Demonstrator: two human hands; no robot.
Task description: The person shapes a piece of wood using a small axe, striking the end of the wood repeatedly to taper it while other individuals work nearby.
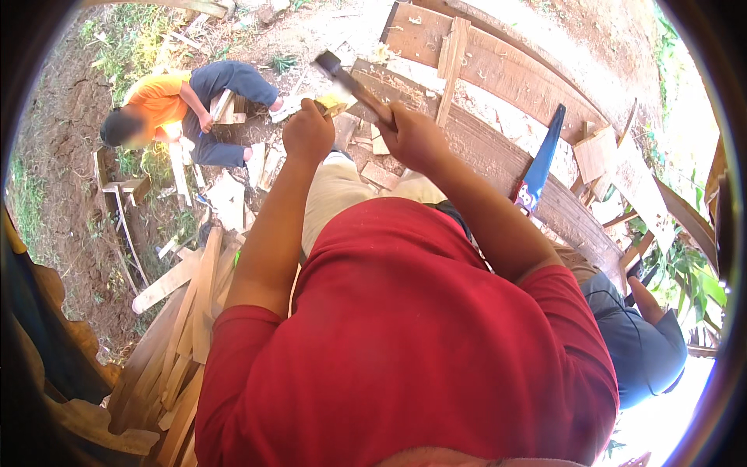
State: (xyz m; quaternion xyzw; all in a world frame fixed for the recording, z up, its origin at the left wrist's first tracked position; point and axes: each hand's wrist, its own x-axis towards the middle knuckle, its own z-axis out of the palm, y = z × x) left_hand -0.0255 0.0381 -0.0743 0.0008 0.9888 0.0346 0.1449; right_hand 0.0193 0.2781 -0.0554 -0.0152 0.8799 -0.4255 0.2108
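Observation:
In front of my body, my right hand [419, 138] is closed around the wooden handle of a hammer [359, 92]. Its dark, blocky head [328, 62] points up and to the left, in the air beyond my left hand. My left hand [308, 132] is closed on a small yellow piece [334, 102] whose kind I cannot make out. That piece sits close beneath the hammer handle; whether they touch is not clear. Below both hands, small wood offcuts [379, 174] lie scattered around my legs.
A blue handsaw [538, 165] rests on long wide planks [490, 140] at the right. Left, a person in an orange shirt [156, 99] sits bent over wood. Another person in dark clothing [634, 335] is at the lower right. Boards [183, 342] are piled lower left.

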